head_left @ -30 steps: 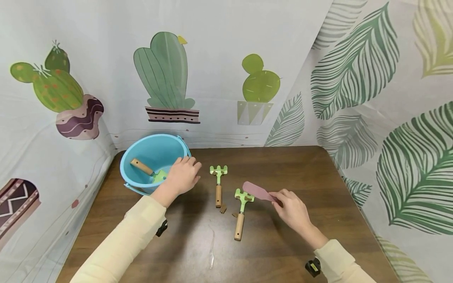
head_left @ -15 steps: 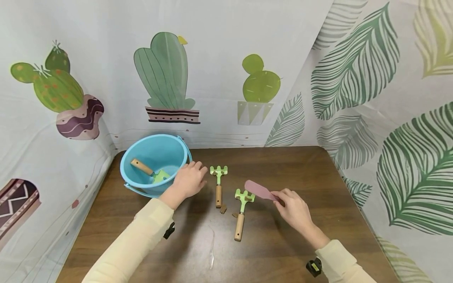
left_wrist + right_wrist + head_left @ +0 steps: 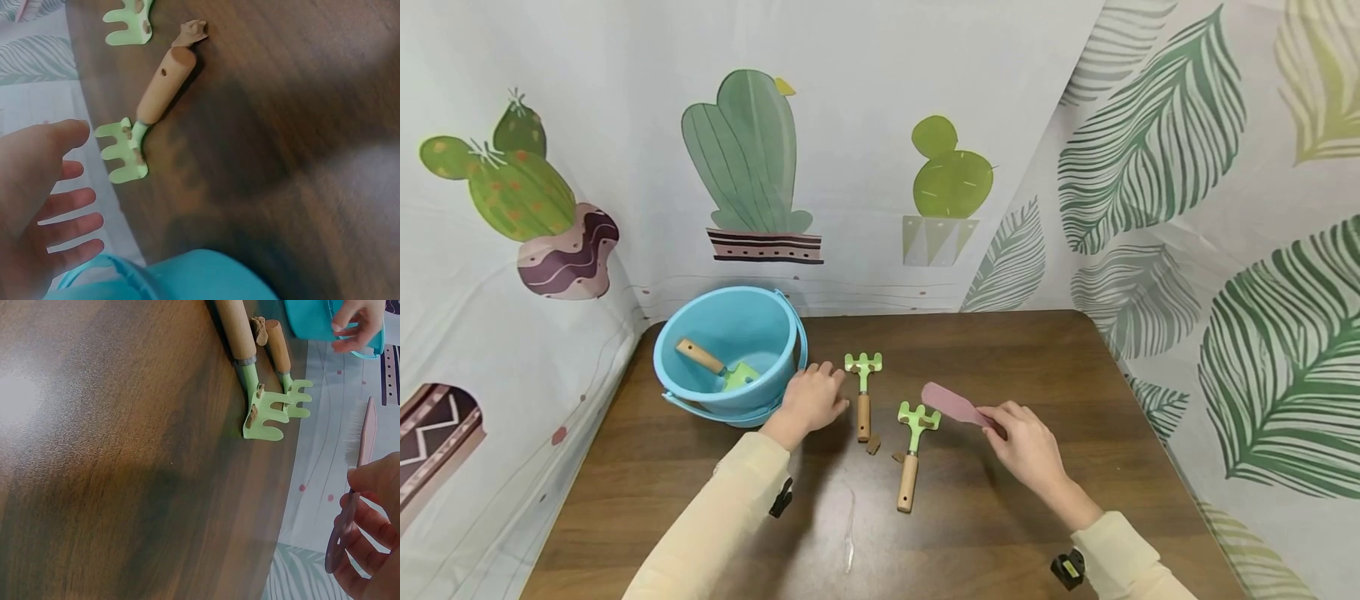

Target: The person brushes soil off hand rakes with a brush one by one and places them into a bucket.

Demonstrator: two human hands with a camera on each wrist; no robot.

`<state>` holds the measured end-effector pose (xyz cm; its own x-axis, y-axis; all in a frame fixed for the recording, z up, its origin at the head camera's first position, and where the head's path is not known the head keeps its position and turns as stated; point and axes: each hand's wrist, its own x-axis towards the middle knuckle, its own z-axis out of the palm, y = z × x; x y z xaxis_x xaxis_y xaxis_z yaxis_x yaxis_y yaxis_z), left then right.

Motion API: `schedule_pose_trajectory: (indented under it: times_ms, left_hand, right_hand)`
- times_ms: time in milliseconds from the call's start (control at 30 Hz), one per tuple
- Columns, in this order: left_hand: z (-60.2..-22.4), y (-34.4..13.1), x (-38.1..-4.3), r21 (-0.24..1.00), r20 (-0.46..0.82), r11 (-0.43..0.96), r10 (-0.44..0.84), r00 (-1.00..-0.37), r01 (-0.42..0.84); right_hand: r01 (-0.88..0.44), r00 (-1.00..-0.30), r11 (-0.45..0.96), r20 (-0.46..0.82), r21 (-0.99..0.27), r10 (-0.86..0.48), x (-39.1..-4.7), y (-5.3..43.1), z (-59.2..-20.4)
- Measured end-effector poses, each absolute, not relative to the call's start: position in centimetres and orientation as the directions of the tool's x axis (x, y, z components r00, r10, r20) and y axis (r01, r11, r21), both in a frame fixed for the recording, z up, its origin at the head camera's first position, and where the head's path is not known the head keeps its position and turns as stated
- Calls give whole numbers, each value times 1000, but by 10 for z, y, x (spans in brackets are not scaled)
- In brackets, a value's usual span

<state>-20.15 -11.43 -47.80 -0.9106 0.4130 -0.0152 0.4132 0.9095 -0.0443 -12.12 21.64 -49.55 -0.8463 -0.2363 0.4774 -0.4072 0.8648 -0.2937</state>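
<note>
The pink brush (image 3: 953, 404) is up in the air over the right half of the table (image 3: 1022, 358), its broad end close to the head of the nearer rake (image 3: 913, 454), apart from it as far as I can judge. The right hand (image 3: 1026, 446) pinches it between thumb and fingers, pale bristles (image 3: 353, 434) along one side.

Brown flecks (image 3: 252, 417) cling to the green rake head. For a good stroke, I'd turn the bristles onto the tines, sweep outward lightly, and have a hand steady the wooden handle, since a rake this slight would probably skid.

The farther rake (image 3: 864, 400) lies toward the table's far edge, with brown scraps (image 3: 873, 445) by the two handles. Just beside it, the left hand (image 3: 812, 396) hovers with fingers loosely extended, gripping nothing.

By the far left corner stands the blue bucket (image 3: 737, 317), its bail hanging outside. Within, a small shovel (image 3: 709, 358) leans, green blade at the bottom, wooden handle against the left wall.
</note>
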Motion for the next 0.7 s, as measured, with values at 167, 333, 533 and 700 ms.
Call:
schedule_pose_trajectory:
  times_ms: [167, 333, 533, 700]
  left_hand:
    - [-488, -108, -201, -23, -46, 920, 389, -920, 390]
    - [-500, -102, -201, -8, -54, 929, 368, -928, 369]
    - [-513, -95, -203, 19, -87, 942, 334, -938, 334]
    - [-519, -87, -204, 45, -110, 951, 310, -944, 307]
  right_hand:
    - [-410, -846, 862, 478, -298, -237, -121, 217, -496]
    - [-409, -846, 862, 479, -300, -235, -121, 217, -498]
    - [-401, -853, 863, 468, -306, -231, -121, 218, -500]
    - [-395, -856, 866, 465, -308, -225, -121, 219, -501]
